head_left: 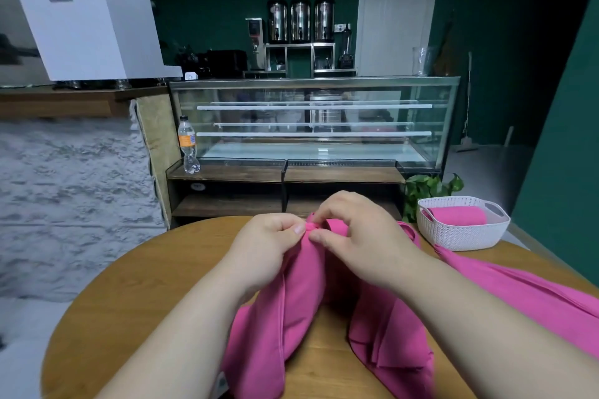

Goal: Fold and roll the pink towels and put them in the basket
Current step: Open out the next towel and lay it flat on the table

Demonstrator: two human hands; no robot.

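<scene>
While both hands are meeting at the far end of the pink towel (291, 317), the head view is showing the step as corner alignment ahead of a fold. The left hand (269, 246) is pinching the bunched cloth edge between thumb and curled fingers. The right hand (359, 236) is pinching the same edge just beside it, so the two grips are almost touching. The towel is hanging from these grips and trailing, loosely gathered, down onto the round wooden table (146, 285) toward the person.

More pink cloth (518, 285) is lying to the right; whether it is a separate towel cannot be told. The white basket (463, 236) is standing at the table's far right, already holding one rolled towel (457, 215).

Judged from this, the operator is advised to match the corners exactly before drawing the hands apart. Spreading the cloth flat and smoothing out the gathers should come before any rolling, since trapped creases are likely to give a loose, uneven roll.
</scene>
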